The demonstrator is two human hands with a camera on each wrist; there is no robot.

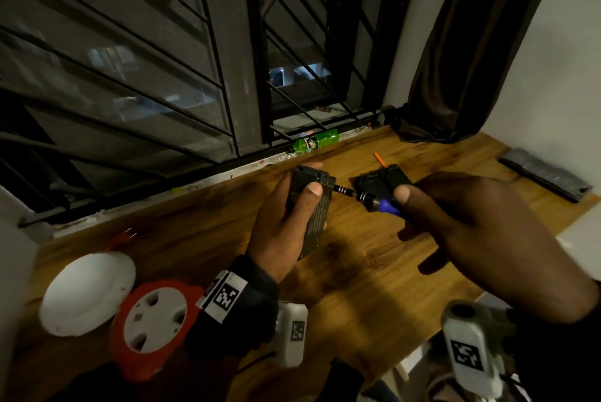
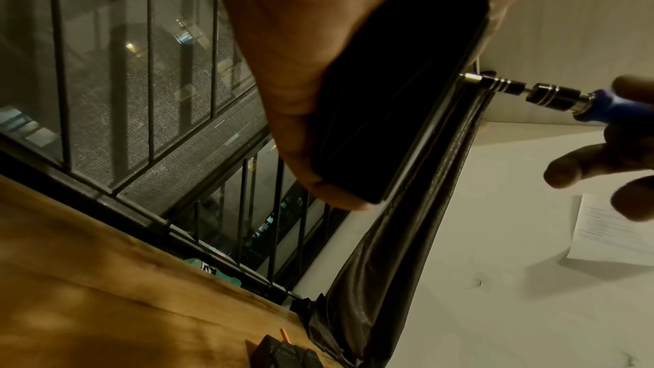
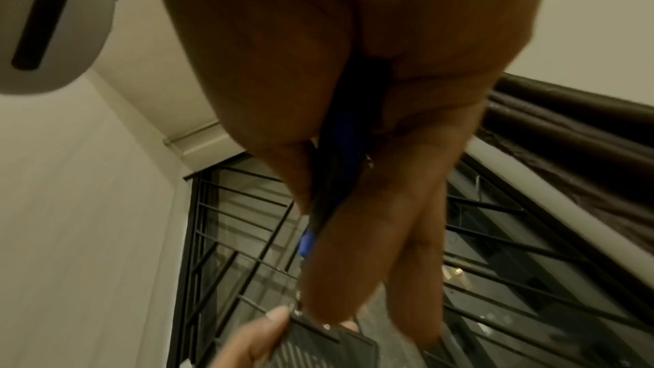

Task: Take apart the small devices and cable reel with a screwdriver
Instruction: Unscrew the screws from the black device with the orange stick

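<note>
A small black device is held up above the wooden table, its long body upright in the left hand; the fingers wrap behind it and the thumb presses flat on its front face. From the right, the metal tip of a blue-handled screwdriver meets the device's upper right edge (the left wrist view shows the bit touching the casing's side seam). The right hand pinches the blue handle between thumb and forefinger, while the other fingers curl loosely below, apart from the tool.

Just behind the screwdriver, a second black device lies on the table, with a thin orange stick beside it. At the near left edge sits the red and white cable reel, touching a white round cover. A green bottle lies on the window sill under the black grille. A dark curtain hangs at the right, and a flat grey object rests at the table's far right edge.
</note>
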